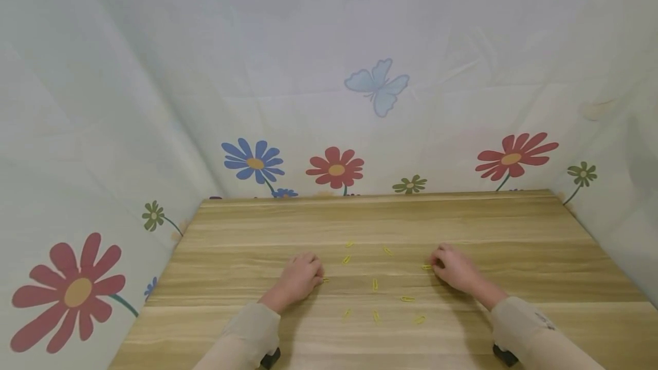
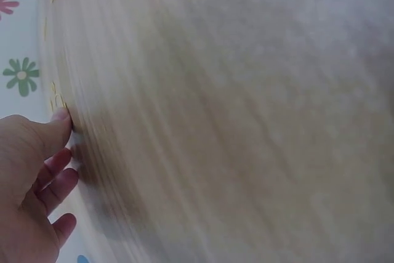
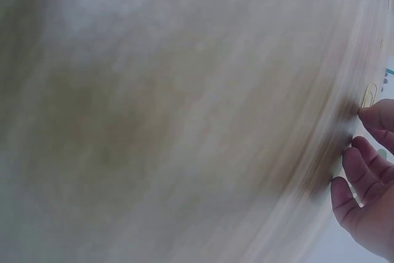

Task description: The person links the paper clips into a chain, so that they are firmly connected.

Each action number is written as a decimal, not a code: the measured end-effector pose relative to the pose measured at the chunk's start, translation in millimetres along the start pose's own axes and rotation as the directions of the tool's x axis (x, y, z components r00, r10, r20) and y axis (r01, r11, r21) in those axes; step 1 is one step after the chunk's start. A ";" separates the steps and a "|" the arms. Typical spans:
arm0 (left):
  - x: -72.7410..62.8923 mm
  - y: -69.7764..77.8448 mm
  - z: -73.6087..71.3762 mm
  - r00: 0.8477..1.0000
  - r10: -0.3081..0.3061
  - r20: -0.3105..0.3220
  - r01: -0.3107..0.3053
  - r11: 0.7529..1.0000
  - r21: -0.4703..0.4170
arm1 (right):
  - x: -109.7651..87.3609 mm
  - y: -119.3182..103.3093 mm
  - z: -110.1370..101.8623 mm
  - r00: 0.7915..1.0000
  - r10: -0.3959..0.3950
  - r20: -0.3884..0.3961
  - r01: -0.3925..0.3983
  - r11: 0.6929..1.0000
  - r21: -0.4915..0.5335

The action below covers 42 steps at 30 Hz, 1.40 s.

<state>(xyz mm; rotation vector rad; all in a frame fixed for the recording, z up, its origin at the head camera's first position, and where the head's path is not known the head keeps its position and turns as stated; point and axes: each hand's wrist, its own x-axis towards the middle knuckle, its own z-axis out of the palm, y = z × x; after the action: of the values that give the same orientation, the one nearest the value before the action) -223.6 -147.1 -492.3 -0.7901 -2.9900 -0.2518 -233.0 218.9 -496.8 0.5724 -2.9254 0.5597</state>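
My left hand (image 1: 300, 277) is low over the wooden table, left of the scattered clips. Between its thumb and fingers it pinches a yellow paper clip (image 1: 325, 280), whose free end points right. In the left wrist view the thumb tip lies against a yellow clip (image 2: 60, 100), and the other fingers bend loosely. Opposite, my right hand (image 1: 454, 268) pinches another yellow paper clip (image 1: 426, 267), which sticks out to the left. The right wrist view shows that clip's looped end (image 3: 369, 95) beyond the fingertips; the rest is hidden by the fingers.
Several loose yellow paper clips lie between the hands, among them an upright one (image 1: 375, 285), a sideways one (image 1: 407, 299) and a far one (image 1: 388, 250). The wooden table (image 1: 247, 221) ends at a flower-printed cloth (image 1: 437, 130) behind and at both sides.
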 end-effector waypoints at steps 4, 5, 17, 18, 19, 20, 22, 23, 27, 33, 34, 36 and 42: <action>-1.8 0.4 1.7 1.000 -0.002 -0.024 0.002 1.000 -0.010 | -1.1 -0.1 -0.9 1.000 -0.007 -0.007 0.007 1.000 0.008; -2.4 0.6 2.2 0.999 0.001 -0.035 -0.002 1.000 -0.009 | -1.4 -0.1 -1.2 1.000 -0.004 -0.009 0.004 1.000 0.014; -5.7 -1.4 7.0 0.993 0.026 -0.115 -0.026 1.000 -0.005 | -0.6 -0.7 -4.1 0.998 0.063 -0.020 -0.060 0.990 0.129; -5.5 -1.7 7.1 0.993 0.022 -0.116 -0.024 1.000 -0.008 | -0.3 -0.7 -4.3 0.998 0.060 -0.027 -0.056 0.991 0.124; -5.4 -1.9 6.9 0.993 0.015 -0.114 -0.016 1.000 -0.013 | 0.0 -0.7 -4.4 0.998 0.056 -0.036 -0.051 0.991 0.123; -5.2 -2.1 6.7 0.994 0.008 -0.111 -0.011 1.000 -0.023 | 0.1 -0.7 -4.5 0.998 0.053 -0.041 -0.047 0.991 0.123; -4.8 -2.4 6.1 0.994 -0.005 -0.109 0.001 0.999 -0.039 | 0.3 -0.9 -4.8 0.998 0.051 -0.044 -0.045 0.991 0.130; -4.4 -2.4 5.6 0.994 -0.007 -0.111 0.002 0.999 -0.044 | 0.5 -1.1 -5.0 0.998 0.052 -0.043 -0.046 0.990 0.135; -3.2 -2.2 3.0 0.993 -0.012 -0.121 0.003 0.997 -0.071 | 1.6 -2.5 -6.0 0.997 0.063 -0.043 -0.056 0.988 0.143; 0.3 0.4 -1.6 0.991 -0.011 -0.134 -0.006 0.992 -0.126 | 2.6 -8.0 -11.1 0.995 0.079 -0.058 -0.068 0.983 0.170; 0.6 1.4 -2.9 0.990 -0.009 -0.139 -0.011 0.990 -0.137 | 2.6 -9.0 -12.2 0.995 0.076 -0.061 -0.064 0.982 0.179; 1.4 3.9 -5.8 0.989 -0.004 -0.147 -0.019 0.988 -0.155 | 2.7 -11.2 -14.3 0.995 0.071 -0.069 -0.056 0.979 0.195; 4.1 14.7 -12.3 0.987 -0.003 -0.161 -0.029 0.980 -0.195 | 3.3 -18.6 -19.4 0.996 0.052 -0.074 -0.033 0.971 0.236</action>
<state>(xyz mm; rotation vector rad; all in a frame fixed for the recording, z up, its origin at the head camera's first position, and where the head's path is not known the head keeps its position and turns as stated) -219.9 -134.6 -477.7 -0.7636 -2.8379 -0.5888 -228.2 209.0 -472.0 0.4983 -2.8212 0.9209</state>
